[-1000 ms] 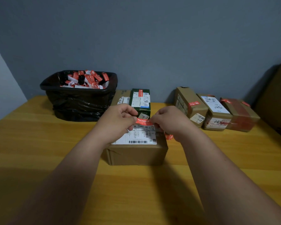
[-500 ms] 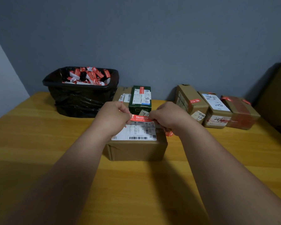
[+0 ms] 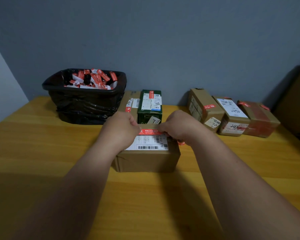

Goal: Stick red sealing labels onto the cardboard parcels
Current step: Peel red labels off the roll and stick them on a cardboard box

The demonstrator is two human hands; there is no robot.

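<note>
Two hands share one red strip over the yellow wooden worktop. Biggest thing on it is the bin lined with a black bag at the back left, heaped with peeled red-and-white backings. To its right stands a green box against a brown carton, and further right a row of three cardboard parcels already carrying red seals.

Nearest the person sits the cardboard parcel in hand, with a white shipping label with barcode on its top face. Across the far edge of that top, the red sealing label runs left to right, its long axis crosswise to the person's view. The left hand pinches its left end with curled fingers; the right hand pinches the right end likewise. Whether the strip already touches the cardboard cannot be told.

Both hands are equally near, one at each end, so the coming move is likely a press downward and a smoothing outward along the strip. Another bit of red shows just under the right wrist, beside the parcel.
</note>
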